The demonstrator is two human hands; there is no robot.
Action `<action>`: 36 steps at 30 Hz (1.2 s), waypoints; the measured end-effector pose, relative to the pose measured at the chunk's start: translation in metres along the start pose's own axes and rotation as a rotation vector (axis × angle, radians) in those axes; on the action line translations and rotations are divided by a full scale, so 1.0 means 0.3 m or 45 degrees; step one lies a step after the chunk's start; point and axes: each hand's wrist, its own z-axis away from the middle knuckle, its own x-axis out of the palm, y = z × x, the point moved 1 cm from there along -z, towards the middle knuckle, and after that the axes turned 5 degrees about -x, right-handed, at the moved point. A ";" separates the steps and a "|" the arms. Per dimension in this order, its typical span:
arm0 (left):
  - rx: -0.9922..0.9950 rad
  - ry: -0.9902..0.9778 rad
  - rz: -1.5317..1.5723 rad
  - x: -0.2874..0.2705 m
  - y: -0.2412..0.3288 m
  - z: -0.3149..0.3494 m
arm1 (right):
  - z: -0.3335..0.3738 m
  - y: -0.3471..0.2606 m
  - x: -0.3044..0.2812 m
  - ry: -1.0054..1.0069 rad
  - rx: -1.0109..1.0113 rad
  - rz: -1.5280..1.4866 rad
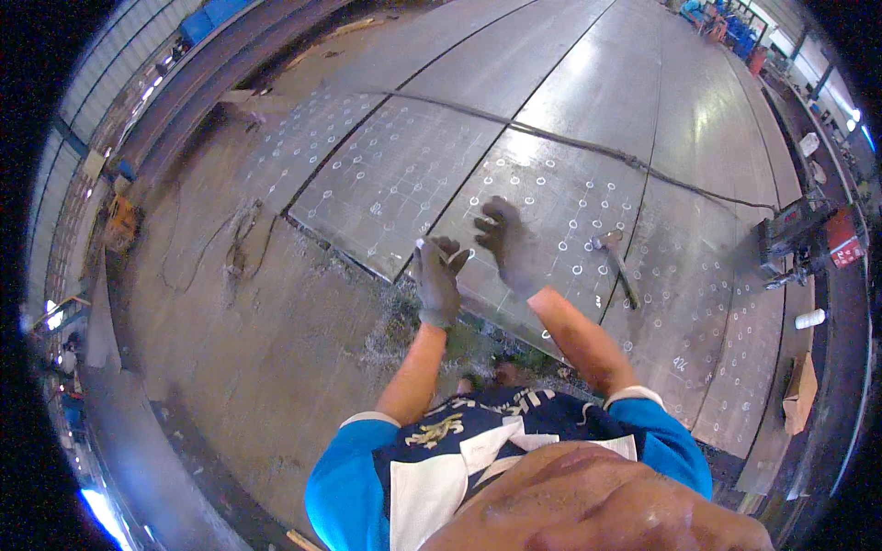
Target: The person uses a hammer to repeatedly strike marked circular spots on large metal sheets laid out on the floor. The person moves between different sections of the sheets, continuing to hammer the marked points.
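Note:
Both my hands wear dark grey gloves above the marked steel plates (367, 197). My left hand (437, 283) is closed near the plates' front edge, with a small white piece like chalk (421, 243) showing at its fingertips. To its right, my right hand (503, 243) is raised, its fingers curved and apart, and nothing shows in it. White circles and thin crossing lines cover the plates around both hands. A hammer (625, 273) lies on the plate right of my right hand, its head away from me.
A dark cable (570, 140) crosses the plates beyond my hands, toward a black and red machine (808, 239) at the right. Near it are a white spool (809, 319) and a brown cardboard piece (800, 395). Loose cord (241, 243) lies on the dusty floor at the left.

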 end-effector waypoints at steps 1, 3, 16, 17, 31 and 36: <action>-0.052 -0.056 0.105 0.051 0.011 -0.001 | 0.009 0.082 -0.048 -0.093 0.074 0.166; 0.040 -0.091 -0.056 0.030 0.000 -0.035 | 0.064 0.113 -0.034 -0.272 0.330 0.187; -0.030 -0.289 0.098 0.144 -0.199 -0.242 | 0.118 0.027 -0.250 -0.361 -0.646 1.297; 0.042 -0.331 0.002 0.189 -0.197 -0.253 | 0.096 0.058 -0.329 -0.147 -0.519 1.379; 0.250 -0.337 -0.850 0.046 0.014 -0.301 | 0.360 -0.124 -0.924 0.552 0.101 2.434; -0.434 -0.106 0.235 -0.307 0.164 -0.452 | 0.445 -0.131 -0.897 0.548 0.259 2.446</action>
